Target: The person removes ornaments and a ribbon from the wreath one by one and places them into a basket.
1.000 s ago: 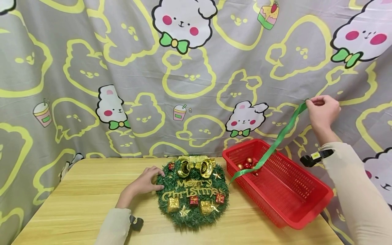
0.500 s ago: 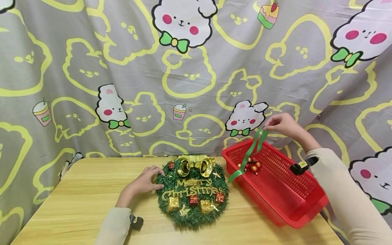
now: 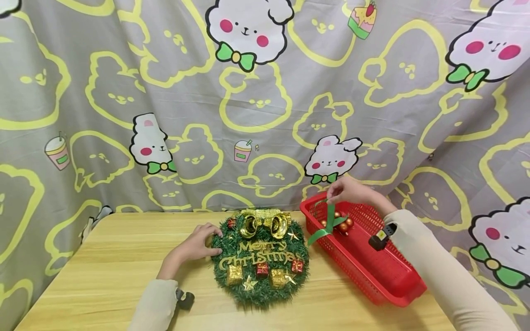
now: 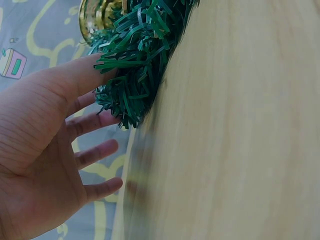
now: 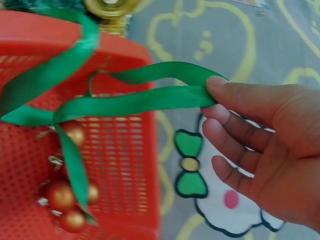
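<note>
A green wreath (image 3: 261,294) with gold "Merry Christmas" lettering, bells, small gift boxes and stars lies on the table. At its left edge, my left hand (image 3: 193,246) touches the green tinsel with thumb and some fingertips; the other fingers are spread in the left wrist view. My right hand (image 3: 352,192) pinches a green ribbon (image 5: 145,101) between thumb and index finger, above the far end of the red basket (image 3: 372,257). The ribbon hangs in a fold over the basket's rim, its lower end reaching toward the wreath's right side.
Several small gold and red Christmas balls (image 5: 62,195) lie in the basket's far end, partly behind the ribbon. The wooden table (image 3: 120,257) ends at a patterned curtain (image 3: 186,82). The basket stands slantwise close to the wreath's right side.
My right hand has come down and to the left with the ribbon, from high on the right to the basket's far end. The ribbon now hangs folded. The left hand stays put.
</note>
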